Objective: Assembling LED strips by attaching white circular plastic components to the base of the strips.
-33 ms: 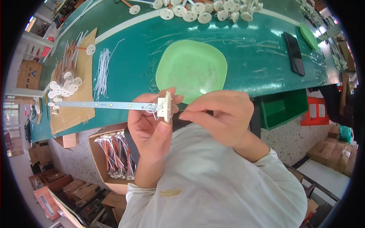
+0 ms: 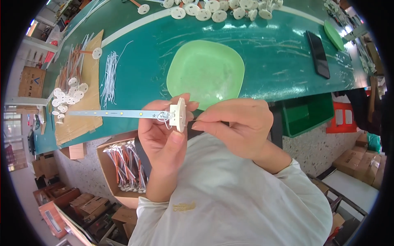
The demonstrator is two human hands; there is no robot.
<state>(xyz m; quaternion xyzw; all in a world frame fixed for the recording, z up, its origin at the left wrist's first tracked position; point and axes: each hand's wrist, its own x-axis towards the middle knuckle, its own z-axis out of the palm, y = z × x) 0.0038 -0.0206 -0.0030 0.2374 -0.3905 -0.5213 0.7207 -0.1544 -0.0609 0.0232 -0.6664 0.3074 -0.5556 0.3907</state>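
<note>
My left hand (image 2: 161, 137) is closed around the white round end cap (image 2: 178, 115) of an LED strip (image 2: 123, 114). The narrow strip points left, with small yellow LEDs along it and thin white wires looped beside the cap. Just right of the cap's face, my right hand (image 2: 238, 127) pinches thumb and forefinger together. A faint thin line shows between those fingertips and the cap; what it is I cannot make out. Beyond both hands lies a light green plate (image 2: 207, 74) on the green table.
At left, capped strips (image 2: 74, 90) lie on cardboard (image 2: 90, 119) beside a bundle of white wires (image 2: 110, 80). More caps (image 2: 203, 14) line the far side. A black phone (image 2: 317, 55) lies at right. Below the table are a green bin (image 2: 305, 117) and a box of strips (image 2: 127, 166).
The view has shifted slightly, so the plate and far caps sit a little higher. Both hands keep nearly the same pose, and a faint thin line now shows at the right fingertips.
</note>
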